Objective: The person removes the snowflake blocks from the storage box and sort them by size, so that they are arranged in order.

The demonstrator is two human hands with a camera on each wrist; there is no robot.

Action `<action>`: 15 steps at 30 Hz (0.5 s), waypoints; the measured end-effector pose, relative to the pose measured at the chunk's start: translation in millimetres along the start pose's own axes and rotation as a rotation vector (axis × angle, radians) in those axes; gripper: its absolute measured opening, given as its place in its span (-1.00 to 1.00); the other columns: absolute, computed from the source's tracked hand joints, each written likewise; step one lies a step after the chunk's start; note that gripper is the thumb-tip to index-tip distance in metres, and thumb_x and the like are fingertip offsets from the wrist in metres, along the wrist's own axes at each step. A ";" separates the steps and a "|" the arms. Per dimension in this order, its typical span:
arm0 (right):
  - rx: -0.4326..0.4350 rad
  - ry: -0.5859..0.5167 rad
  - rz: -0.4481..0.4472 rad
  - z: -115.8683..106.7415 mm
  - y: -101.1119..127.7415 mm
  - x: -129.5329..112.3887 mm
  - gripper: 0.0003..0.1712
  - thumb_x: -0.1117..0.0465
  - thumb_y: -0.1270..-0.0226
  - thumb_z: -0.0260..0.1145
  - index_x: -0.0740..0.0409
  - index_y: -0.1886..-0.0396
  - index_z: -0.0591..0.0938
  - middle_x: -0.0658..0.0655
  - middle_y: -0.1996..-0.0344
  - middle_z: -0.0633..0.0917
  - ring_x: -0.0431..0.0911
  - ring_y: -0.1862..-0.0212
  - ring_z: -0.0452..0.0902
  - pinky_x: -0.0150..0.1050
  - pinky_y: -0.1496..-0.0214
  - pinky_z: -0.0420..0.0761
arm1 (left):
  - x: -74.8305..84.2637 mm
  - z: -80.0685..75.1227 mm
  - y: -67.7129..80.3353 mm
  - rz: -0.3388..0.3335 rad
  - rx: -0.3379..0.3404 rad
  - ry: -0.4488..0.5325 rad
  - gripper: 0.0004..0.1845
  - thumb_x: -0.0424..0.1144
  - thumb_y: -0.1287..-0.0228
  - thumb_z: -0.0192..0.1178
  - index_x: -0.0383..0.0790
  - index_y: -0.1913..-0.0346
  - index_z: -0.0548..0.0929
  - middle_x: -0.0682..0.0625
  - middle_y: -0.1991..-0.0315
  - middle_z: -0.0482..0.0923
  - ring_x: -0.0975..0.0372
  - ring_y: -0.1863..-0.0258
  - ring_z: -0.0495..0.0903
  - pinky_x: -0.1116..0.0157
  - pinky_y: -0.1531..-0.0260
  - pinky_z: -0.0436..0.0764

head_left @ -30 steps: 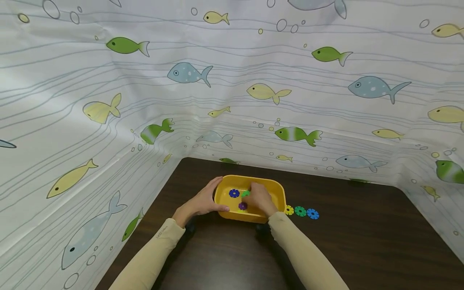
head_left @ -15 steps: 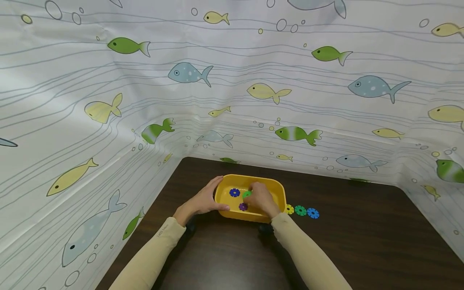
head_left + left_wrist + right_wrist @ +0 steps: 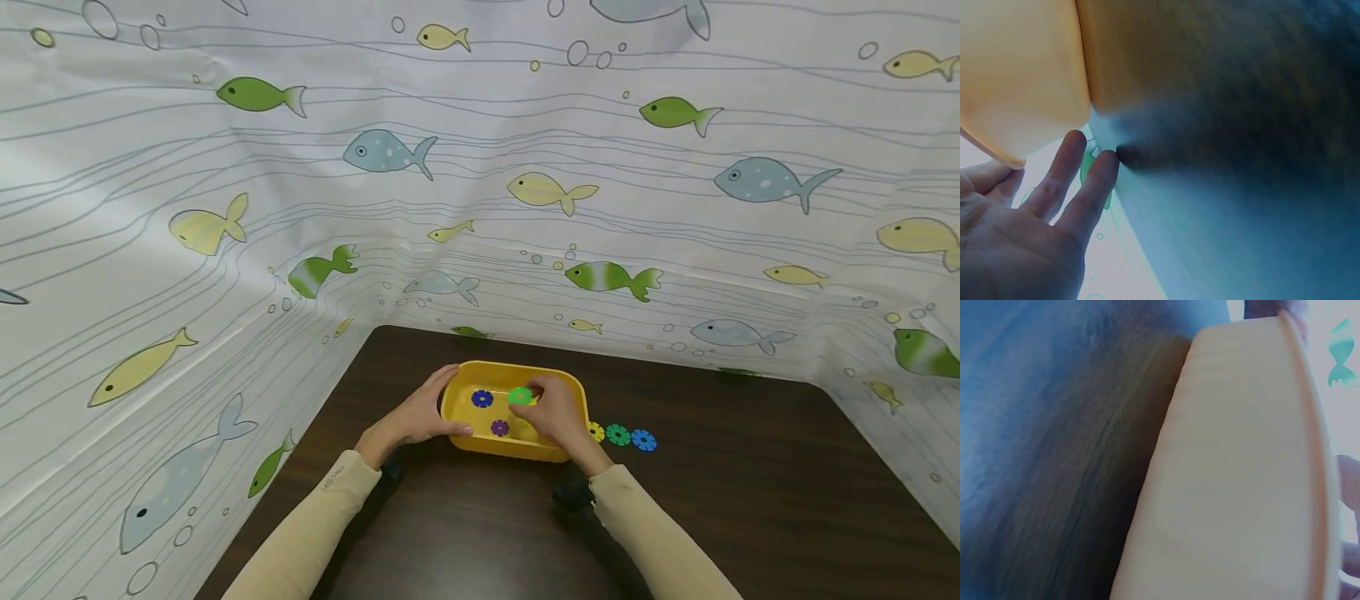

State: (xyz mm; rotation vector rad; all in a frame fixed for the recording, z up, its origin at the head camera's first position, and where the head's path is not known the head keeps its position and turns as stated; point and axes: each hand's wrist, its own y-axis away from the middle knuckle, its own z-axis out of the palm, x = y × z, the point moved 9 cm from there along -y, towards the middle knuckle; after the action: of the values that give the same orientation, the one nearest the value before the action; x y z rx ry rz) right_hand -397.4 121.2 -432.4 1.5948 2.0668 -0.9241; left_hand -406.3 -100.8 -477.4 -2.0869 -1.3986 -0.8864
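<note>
A yellow plastic tray (image 3: 510,448) stands on the dark table. My left hand (image 3: 418,417) holds its left end, thumb over the near rim. In the left wrist view two fingers of the left hand (image 3: 1035,225) stretch out beside the tray's wall (image 3: 1022,69). Over the tray, my right hand (image 3: 558,412) pinches a bright green notched disc (image 3: 519,396), a flower-shaped connector piece. A dark blue notched disc (image 3: 482,398) and a purple one (image 3: 499,427) lie inside the tray. The tray's side (image 3: 1229,456) hides most of the right hand in the right wrist view.
Right of the tray a row of notched discs lies on the table: yellow (image 3: 596,432), green (image 3: 618,435) and blue (image 3: 643,440). A white fish-print sheet (image 3: 480,192) rises behind the table and along its sides.
My right hand has risen slightly and shifted right from the tray's floor, and the green disc now shows fully between its fingers. The left hand stays on the tray.
</note>
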 end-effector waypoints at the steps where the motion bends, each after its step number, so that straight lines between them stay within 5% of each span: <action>1: 0.019 0.002 -0.010 -5.3 2.7 -0.8 -0.59 0.08 -0.03 0.61 0.20 0.16 0.75 0.11 0.28 0.72 -0.11 0.33 0.49 -0.31 0.27 0.55 | 0.3 0.1 -0.3 0.001 0.000 -0.001 0.21 0.14 0.01 0.53 0.00 -0.62 0.00 0.02 -0.66 -0.10 -0.02 -0.58 0.18 -0.06 -0.50 0.34; 15: 0.196 0.023 0.015 -57.5 36.1 19.9 -0.53 0.00 -0.02 0.63 0.15 0.11 0.78 0.10 0.32 0.66 -0.11 0.31 0.47 -0.39 0.27 0.53 | 0.5 2.0 -1.2 0.000 -0.004 0.008 0.20 0.13 -0.01 0.52 0.01 -0.62 -0.01 0.01 -0.66 -0.11 -0.03 -0.57 0.18 -0.06 -0.48 0.37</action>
State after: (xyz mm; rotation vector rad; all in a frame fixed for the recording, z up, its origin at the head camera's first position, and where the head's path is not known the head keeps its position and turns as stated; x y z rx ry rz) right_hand -363.1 180.2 -413.8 1.7229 2.0288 -1.1389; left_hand -406.7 -98.6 -478.3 -2.0844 -1.3938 -0.8966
